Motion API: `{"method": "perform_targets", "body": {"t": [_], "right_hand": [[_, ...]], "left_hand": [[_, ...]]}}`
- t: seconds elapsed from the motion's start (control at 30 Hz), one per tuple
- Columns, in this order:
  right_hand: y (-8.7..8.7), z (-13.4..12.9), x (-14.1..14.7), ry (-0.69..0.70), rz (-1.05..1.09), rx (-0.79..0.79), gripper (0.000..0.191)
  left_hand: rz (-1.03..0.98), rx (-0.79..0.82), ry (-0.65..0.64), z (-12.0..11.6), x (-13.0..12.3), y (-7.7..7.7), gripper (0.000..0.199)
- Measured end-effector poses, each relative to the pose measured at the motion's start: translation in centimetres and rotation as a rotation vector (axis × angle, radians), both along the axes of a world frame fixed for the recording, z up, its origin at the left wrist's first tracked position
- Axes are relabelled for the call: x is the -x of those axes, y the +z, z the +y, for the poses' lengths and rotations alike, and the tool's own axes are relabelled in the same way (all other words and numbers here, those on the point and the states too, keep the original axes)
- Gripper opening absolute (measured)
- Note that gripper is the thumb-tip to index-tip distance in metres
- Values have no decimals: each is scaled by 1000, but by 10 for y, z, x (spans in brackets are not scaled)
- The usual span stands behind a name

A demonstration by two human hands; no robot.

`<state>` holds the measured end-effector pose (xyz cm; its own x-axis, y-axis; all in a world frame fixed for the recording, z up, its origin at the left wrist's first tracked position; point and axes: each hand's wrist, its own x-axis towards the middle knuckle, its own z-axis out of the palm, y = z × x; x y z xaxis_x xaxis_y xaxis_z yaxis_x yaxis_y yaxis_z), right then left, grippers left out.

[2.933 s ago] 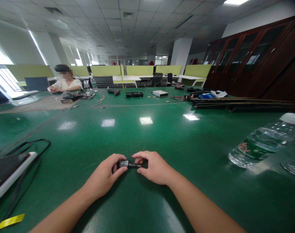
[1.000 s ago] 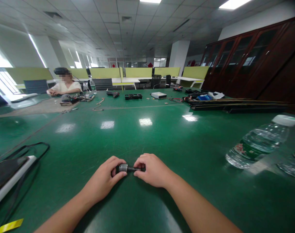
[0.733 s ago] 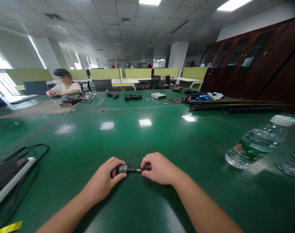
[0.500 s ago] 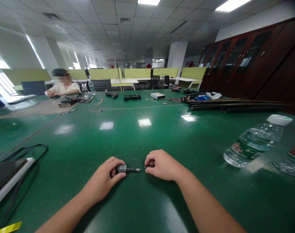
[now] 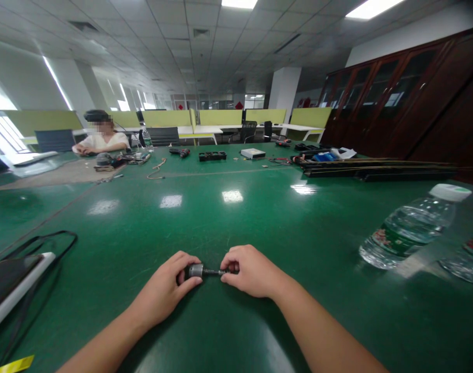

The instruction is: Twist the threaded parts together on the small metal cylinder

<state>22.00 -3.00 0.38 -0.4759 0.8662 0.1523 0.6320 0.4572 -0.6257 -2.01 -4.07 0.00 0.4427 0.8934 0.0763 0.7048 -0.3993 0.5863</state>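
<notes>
My left hand (image 5: 174, 282) is closed round a dark metal cylinder with a silver-grey collar (image 5: 196, 270). From its right end a thin dark shaft (image 5: 212, 272) points toward my other hand. My right hand (image 5: 247, 272) pinches a small dark ribbed part (image 5: 232, 268), mostly covered by the fingers. That small part sits at the shaft's tip; whether it is slipped over the end I cannot tell. Both hands rest low over the green tabletop (image 5: 228, 223).
At right stand a clear water bottle (image 5: 409, 233) and part of a second bottle (image 5: 469, 259). A white-edged device (image 5: 18, 290) with a black strap lies at left. Far off are a drill (image 5: 180, 152), a black tray (image 5: 212, 156), dark strips (image 5: 376, 170) and a seated person (image 5: 104, 140).
My right hand has moved left with the small ribbed part, closing the gap to the shaft's tip. My left hand and the cylinder have stayed in place.
</notes>
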Motion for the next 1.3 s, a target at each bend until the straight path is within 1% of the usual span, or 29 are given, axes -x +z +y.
{"method": "perform_targets", "body": {"t": [0.17,0.27,0.33,0.4,0.47,0.53,0.67,0.83,1.03,1.3], "right_hand": [[-10,-1,16,10,203,73,31],[-11,-1,18,4,231,111,34],[-10,-1,17,6,222,119,32],[-9,-1,17,8,198,107,29],[-9,-1,16,2,180,91,29],[-9,-1,16,-4,175,82,30],[-12,-1,15,4,169,63,29],[-13,-1,17,21,109,-4,18],[-14,0,23,16,42,-93,12],[-10,1,23,32,28,-90,10]], "left_hand": [[-20,7,-23,0,-2,1,24],[-39,-2,29,1,-2,0,31],[-47,0,73,1,-2,-2,30],[-42,1,88,1,-2,-3,26],[-27,-18,72,1,-1,-3,23],[-11,-34,57,0,-1,-2,24],[-8,-36,37,-1,-2,-1,21],[-16,-36,4,0,-2,0,20],[2,-36,22,-1,-4,1,18],[32,-16,29,-2,-4,2,19]]}}
